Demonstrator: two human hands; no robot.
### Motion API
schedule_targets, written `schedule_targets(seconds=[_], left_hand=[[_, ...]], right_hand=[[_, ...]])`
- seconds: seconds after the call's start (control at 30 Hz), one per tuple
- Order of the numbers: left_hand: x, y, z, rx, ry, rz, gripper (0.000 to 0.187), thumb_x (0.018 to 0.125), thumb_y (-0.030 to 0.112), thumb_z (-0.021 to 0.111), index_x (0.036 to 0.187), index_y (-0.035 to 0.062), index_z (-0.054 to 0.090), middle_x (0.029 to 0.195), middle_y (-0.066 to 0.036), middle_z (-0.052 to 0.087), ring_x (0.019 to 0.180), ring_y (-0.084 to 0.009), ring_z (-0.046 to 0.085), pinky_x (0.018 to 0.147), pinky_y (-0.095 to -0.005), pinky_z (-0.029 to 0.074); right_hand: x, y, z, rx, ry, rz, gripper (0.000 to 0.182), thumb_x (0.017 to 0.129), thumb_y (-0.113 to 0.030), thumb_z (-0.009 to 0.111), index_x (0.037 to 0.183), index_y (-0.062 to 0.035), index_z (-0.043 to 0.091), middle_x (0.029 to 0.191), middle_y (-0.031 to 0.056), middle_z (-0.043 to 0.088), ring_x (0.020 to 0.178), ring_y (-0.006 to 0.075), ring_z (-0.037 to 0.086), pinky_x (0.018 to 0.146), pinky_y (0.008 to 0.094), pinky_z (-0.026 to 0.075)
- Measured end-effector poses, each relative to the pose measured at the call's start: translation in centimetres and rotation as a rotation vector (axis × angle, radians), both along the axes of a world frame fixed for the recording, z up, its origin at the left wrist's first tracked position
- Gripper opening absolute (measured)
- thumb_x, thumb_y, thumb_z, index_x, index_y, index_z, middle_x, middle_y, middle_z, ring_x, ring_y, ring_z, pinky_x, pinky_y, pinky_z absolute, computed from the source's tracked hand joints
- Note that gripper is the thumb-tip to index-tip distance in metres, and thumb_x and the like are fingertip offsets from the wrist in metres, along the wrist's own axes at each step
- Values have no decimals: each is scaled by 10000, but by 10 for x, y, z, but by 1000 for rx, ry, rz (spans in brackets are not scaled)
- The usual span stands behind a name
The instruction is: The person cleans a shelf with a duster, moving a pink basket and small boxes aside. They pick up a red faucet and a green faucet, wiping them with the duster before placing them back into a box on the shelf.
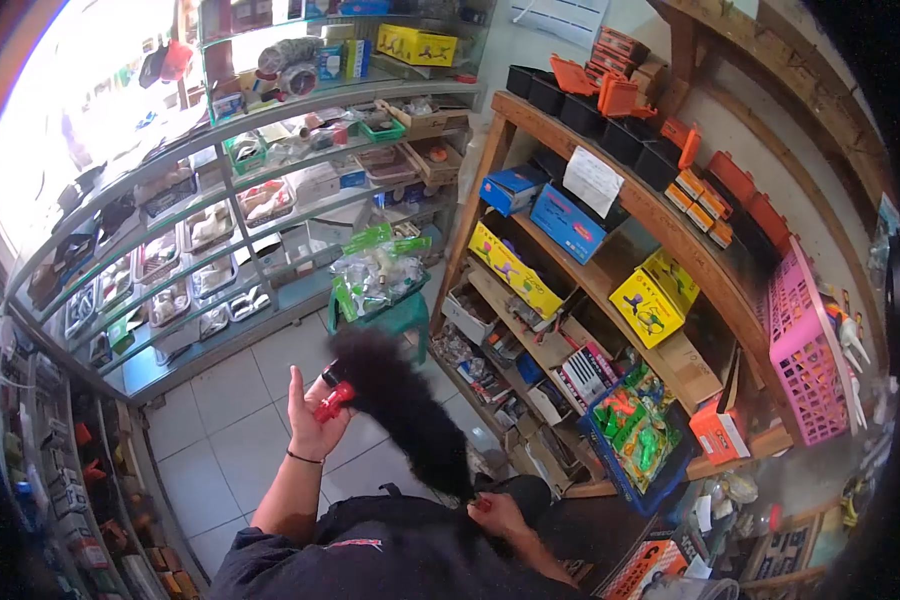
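My right hand (500, 515) is closed around the handle end of a fluffy black duster (420, 430), low in the middle of the head view. The duster slants up and left from that fist, and its blurred tip hangs by my left hand (315, 425). On my left palm, turned upward with the thumb stretched out, lies a small glossy red object (334, 401) with a dark and pale part above it. The fingers behind it are partly covered by the object and the duster, and its exact kind does not show.
A green stool (415, 325) bears clear packets with green tops. Glass shelves (240, 185) with trays of small parts curve along the left. At right, a wooden shelf (485, 165) carries boxes, a blue basket (610, 470) of packets and a pink basket (805, 345).
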State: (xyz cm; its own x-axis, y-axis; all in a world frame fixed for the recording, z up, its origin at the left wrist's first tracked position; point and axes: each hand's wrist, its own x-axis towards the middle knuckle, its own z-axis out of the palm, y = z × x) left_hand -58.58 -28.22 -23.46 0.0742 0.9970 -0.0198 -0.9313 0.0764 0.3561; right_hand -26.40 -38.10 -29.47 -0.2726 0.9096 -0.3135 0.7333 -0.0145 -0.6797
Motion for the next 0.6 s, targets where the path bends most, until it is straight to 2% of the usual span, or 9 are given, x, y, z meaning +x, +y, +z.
schedule_targets(seconds=[0.07,0.13,0.2,0.27,0.33,0.4,0.47,0.53,0.6], left_hand=[[1,3,0,61,7,-72,723,820,588,291,1171,-32,412,1107,-165,511,1027,-272,491,754,-409,465],[3,-5,28,224,108,-148,737,813,600,288,1177,-29,410,1081,-156,531,1011,-273,499,748,-398,466],[-2,-8,13,-54,32,15,807,785,642,281,1181,-52,390,1127,-190,492,1013,-342,484,743,-395,467],[-1,-7,8,-28,25,7,813,782,651,264,1185,-44,386,1188,-198,445,1039,-356,465,746,-397,467],[7,-4,18,88,97,-29,760,804,629,248,1173,-16,410,1220,-179,424,1031,-328,484,746,-409,470],[0,1,7,259,145,-134,759,804,633,236,1197,5,400,1218,-171,431,1044,-297,481,813,-423,431],[5,-3,16,31,127,-48,784,789,655,230,1212,15,390,1228,-172,422,1060,-309,467,868,-438,384],[7,-1,22,86,161,-107,769,797,643,228,1209,17,398,1213,-163,440,1067,-297,463,899,-432,357],[18,-1,40,-86,103,-38,737,813,617,240,1188,8,420,1174,-153,477,1039,-273,484,888,-402,373]], right_hand=[[2,2,3,61,33,50,272,703,-286,614,701,-26,535,564,105,517,540,212,515,538,332,414],[5,2,-3,-114,99,0,272,700,-281,620,697,-22,535,561,108,512,533,208,505,531,326,409],[0,-5,-4,-62,125,-54,275,698,-281,620,700,-19,537,569,118,516,540,231,512,530,327,408],[0,-5,-1,-8,147,-109,278,696,-281,621,704,-16,538,578,129,521,547,253,519,529,328,407],[6,-2,5,2,-7,95,284,697,-282,615,709,-8,538,599,148,526,567,291,526,533,339,406],[5,-5,1,5,34,-1,286,700,-283,611,706,-7,536,602,152,524,567,294,527,535,346,407],[4,-8,1,7,74,-91,288,702,-284,607,704,-5,535,605,155,523,568,297,527,537,352,407],[1,-10,8,24,42,-90,290,702,-290,603,702,-8,536,605,163,516,578,322,526,542,363,408],[6,-11,10,17,49,-64,301,714,-305,596,694,-14,522,593,154,498,550,297,509,532,358,404]])
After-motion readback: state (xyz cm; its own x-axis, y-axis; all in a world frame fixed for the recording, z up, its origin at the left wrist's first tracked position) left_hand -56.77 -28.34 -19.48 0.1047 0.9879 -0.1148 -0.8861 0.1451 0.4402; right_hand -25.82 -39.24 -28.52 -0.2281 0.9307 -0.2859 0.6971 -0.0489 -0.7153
